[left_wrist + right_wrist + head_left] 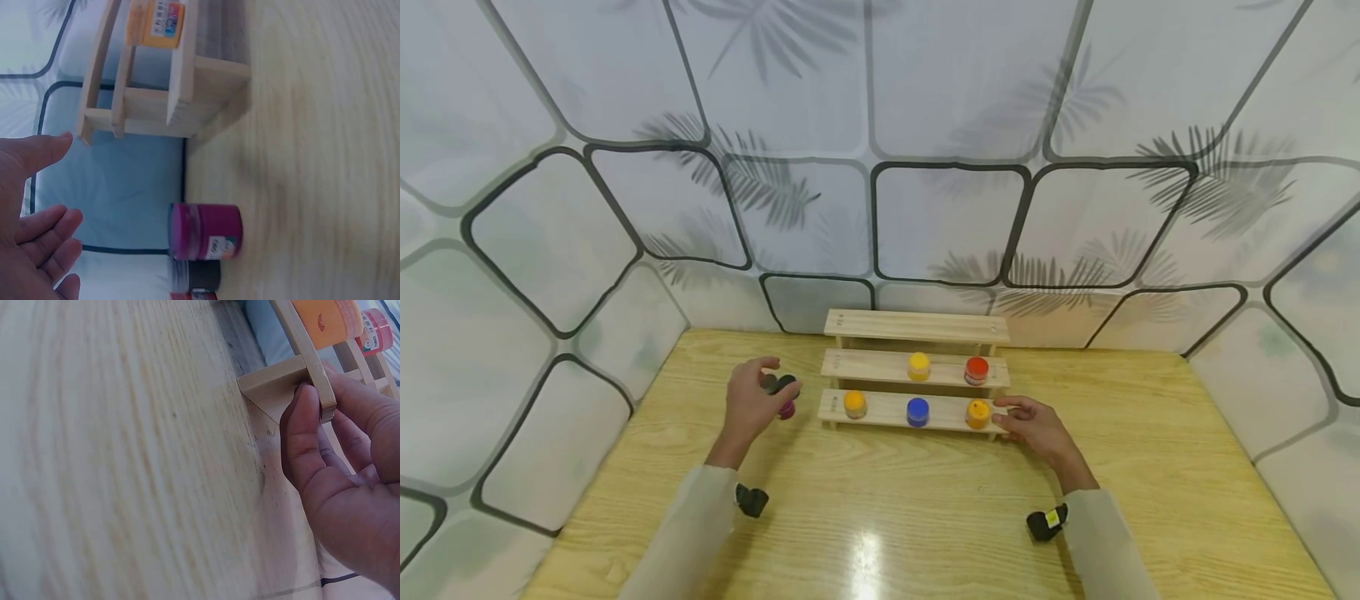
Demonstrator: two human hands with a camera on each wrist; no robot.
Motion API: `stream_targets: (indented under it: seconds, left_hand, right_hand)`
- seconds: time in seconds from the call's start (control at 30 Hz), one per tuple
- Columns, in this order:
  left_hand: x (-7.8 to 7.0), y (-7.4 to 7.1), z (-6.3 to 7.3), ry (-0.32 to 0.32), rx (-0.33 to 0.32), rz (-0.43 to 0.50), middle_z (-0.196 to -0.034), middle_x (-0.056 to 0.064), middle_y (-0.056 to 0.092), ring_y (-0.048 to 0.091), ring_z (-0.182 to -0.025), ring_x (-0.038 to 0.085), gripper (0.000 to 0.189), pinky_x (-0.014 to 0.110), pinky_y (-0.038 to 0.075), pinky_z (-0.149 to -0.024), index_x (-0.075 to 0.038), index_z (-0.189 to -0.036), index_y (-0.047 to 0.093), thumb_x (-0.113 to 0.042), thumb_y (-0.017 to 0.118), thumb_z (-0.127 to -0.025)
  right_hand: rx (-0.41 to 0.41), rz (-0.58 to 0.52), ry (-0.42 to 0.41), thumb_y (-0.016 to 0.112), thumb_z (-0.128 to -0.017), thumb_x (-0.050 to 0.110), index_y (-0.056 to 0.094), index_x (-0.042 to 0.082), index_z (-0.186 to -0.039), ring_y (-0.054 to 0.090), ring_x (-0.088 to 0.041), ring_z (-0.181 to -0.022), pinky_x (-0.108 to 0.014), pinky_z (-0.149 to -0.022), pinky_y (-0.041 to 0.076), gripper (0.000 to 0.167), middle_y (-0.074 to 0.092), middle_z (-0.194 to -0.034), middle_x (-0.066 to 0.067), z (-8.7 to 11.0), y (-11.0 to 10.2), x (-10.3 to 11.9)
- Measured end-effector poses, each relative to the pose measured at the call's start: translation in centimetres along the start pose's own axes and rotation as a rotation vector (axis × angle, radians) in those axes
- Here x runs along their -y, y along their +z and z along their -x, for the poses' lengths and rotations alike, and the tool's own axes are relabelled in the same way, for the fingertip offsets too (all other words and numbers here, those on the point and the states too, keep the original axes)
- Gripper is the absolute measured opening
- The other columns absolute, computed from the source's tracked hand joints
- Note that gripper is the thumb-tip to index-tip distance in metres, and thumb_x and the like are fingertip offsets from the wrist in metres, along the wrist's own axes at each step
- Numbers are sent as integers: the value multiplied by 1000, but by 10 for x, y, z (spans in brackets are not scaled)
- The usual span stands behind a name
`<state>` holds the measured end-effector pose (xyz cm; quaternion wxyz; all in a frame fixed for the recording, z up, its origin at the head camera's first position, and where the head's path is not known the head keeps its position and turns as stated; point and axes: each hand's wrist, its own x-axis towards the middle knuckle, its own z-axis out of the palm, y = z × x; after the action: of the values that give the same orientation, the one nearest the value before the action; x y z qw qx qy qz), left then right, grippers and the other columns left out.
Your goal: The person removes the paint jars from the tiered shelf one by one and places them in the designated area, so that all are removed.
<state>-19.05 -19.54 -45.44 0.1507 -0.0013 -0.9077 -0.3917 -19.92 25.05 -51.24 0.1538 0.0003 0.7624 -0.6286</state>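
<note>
My left hand hovers over the table left of a three-tier wooden shelf, thumb and fingers apart, with nothing between them in the left wrist view. Close to it stand a magenta paint jar, a black jar and, cut off by the frame, a red one. At the shelf's right end, my right hand pinches the lowest plank between thumb and fingers. Just beside those fingers, an orange jar sits on that plank.
On the lowest tier are also a yellow-orange jar and a blue jar. The middle tier bears a yellow jar and a red-lidded jar. Behind the shelf hangs a patterned cloth wall, with more cloth at both sides.
</note>
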Motion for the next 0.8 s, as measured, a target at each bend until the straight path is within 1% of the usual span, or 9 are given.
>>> stream_targets:
  seconds: [0.13,0.3,0.4,0.5,0.57,0.8]
  left_hand:
    - [-10,3,-5,5,0,16,-115,19,60,52,-99,37,45,45,42,-83,-1,-115,60,-24,77,-79]
    - [-19,10,-12,47,-21,5,-114,17,61,51,-98,33,46,42,43,-81,-2,-114,60,-25,78,-78]
    - [-25,13,-16,52,-25,7,-113,17,61,51,-99,34,45,43,43,-82,-2,-114,60,-24,77,-79]
    - [-31,14,-20,46,-26,29,-114,18,61,51,-99,34,45,44,42,-83,-2,-113,61,-24,78,-78]
    - [-35,15,-23,43,-25,39,-114,17,61,50,-99,32,45,44,42,-84,-2,-112,61,-25,78,-78]
    - [-45,21,-28,82,-30,65,-113,20,60,50,-97,32,48,45,41,-84,2,-114,61,-25,78,-78]
  right_hand:
    - [1,5,-4,67,-88,20,52,-5,-127,62,-5,-81,-28,-76,55,49,61,-86,7,0,0,0]
    - [0,7,-2,68,-88,21,52,-5,-127,62,-5,-82,-27,-76,55,49,63,-86,8,1,0,1]
    - [2,12,0,67,-88,21,52,-5,-127,62,-5,-82,-26,-75,55,50,63,-86,8,1,0,2]
    - [3,15,-3,67,-89,22,52,-6,-127,62,-5,-82,-26,-75,55,50,64,-88,7,1,0,3]
    - [3,18,-4,67,-89,22,51,-6,-128,61,-5,-82,-26,-75,55,51,63,-89,7,1,1,3]
    - [1,19,-1,67,-89,22,52,-6,-128,61,-5,-81,-25,-74,54,50,62,-86,7,1,1,3]
